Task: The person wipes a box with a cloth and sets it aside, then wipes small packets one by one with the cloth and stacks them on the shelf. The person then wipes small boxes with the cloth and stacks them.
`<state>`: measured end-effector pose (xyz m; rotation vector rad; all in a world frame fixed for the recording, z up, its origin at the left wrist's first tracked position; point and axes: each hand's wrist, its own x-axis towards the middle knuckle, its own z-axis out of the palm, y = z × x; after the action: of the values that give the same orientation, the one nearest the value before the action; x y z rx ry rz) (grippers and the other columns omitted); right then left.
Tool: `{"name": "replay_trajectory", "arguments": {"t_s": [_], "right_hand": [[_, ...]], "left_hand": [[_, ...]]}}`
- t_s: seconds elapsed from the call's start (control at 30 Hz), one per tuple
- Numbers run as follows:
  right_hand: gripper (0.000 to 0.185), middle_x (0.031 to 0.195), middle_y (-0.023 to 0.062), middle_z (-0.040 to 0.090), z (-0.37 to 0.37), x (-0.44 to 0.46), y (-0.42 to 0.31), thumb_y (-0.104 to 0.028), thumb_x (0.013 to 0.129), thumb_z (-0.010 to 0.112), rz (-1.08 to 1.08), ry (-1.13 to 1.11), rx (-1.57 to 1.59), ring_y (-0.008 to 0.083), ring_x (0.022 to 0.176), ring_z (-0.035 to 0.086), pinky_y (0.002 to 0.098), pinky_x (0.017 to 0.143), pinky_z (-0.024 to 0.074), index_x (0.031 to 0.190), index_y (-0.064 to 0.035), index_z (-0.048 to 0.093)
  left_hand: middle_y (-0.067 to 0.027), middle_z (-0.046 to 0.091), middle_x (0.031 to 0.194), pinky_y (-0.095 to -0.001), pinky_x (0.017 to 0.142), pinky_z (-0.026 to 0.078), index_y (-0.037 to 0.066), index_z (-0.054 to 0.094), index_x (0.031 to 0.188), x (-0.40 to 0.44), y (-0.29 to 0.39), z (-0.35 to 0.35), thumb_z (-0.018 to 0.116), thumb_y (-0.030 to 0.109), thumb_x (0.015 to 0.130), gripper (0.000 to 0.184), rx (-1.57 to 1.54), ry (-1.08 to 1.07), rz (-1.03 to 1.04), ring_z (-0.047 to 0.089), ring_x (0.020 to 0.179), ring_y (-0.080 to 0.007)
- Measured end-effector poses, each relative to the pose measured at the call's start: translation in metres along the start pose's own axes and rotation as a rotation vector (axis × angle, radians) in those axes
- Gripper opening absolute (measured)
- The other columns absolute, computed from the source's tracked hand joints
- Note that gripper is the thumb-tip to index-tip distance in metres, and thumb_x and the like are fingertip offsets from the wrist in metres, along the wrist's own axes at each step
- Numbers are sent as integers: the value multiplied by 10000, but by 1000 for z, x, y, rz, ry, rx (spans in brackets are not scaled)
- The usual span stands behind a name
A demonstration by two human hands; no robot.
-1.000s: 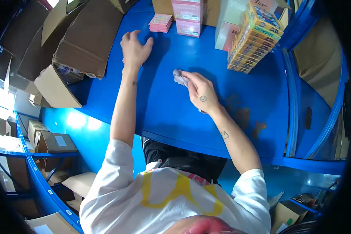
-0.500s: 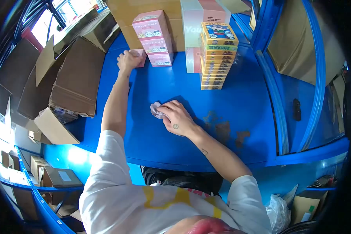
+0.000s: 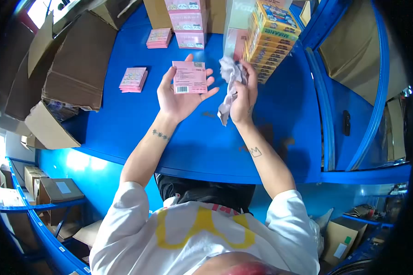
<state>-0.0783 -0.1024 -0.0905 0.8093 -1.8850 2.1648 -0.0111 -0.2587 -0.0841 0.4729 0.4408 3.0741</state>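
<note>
A square pink packet [image 3: 190, 78] with printed text and a barcode rests in my left hand [image 3: 172, 103], palm up, the thumb over its left edge. Crumpled pale cloth [image 3: 229, 82], possibly tissue, hangs from my right hand [image 3: 244, 101], which grips it just right of the packet. On the blue table, left of my hands, lies a short stack of pink packets [image 3: 133, 79]. A second small stack of pink packets [image 3: 159, 37] sits farther back, beside a column of pink boxes [image 3: 189, 23].
Tall stacked yellow boxes [image 3: 275, 36] stand close beyond my right hand, with a pale pink and white box [image 3: 236, 42] behind. An open cardboard carton [image 3: 75, 59] lies on the left. A blue metal frame [image 3: 321, 105] borders the table [image 3: 197, 149] on the right.
My left hand has come back from beside the pink boxes and now holds a pink packet. My right hand has lifted the cloth off the table and moved right and away from me.
</note>
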Motion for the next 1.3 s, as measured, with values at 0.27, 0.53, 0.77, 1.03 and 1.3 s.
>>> {"name": "replay_trajectory", "arguments": {"t_s": [0.27,0.53,0.77,1.03,1.3], "right_hand": [[558,1504,285,302,40,-37,4,-32,895,487,-343,-279,-450,436,1383,320,541,1137,243,1428,55,345],[555,1452,291,401,26,-13,15,2,862,506,-438,-382,-591,412,1403,318,602,1157,138,1397,93,388],[573,1405,295,454,32,-25,7,39,832,528,-475,-325,-481,406,1371,376,574,1180,110,1391,76,411],[580,1369,296,491,41,-36,-3,65,799,550,-623,-382,-407,415,1327,435,547,1150,256,1368,82,442],[464,1298,249,572,43,-45,-11,105,787,556,-540,-310,-442,388,1254,522,469,1101,374,1248,60,576]], "left_hand": [[-140,515,1365,-502,1045,385,99,379,1432,-13,-32,2,339,432,1035,520,-18,222,16,534,1205,-276],[-111,548,1349,-437,1017,408,97,402,1417,-15,-34,23,327,483,1034,549,256,418,94,545,1205,-231],[-115,542,1359,-437,1021,407,88,437,1390,-19,-31,11,325,447,1042,513,144,289,9,549,1206,-248],[-135,534,1367,-452,1022,404,98,463,1374,-15,-25,8,328,426,1043,486,101,254,-2,551,1205,-292],[-168,572,1284,-448,987,425,95,467,1370,-19,-31,12,353,417,1031,481,56,295,10,561,1178,-294]]}}
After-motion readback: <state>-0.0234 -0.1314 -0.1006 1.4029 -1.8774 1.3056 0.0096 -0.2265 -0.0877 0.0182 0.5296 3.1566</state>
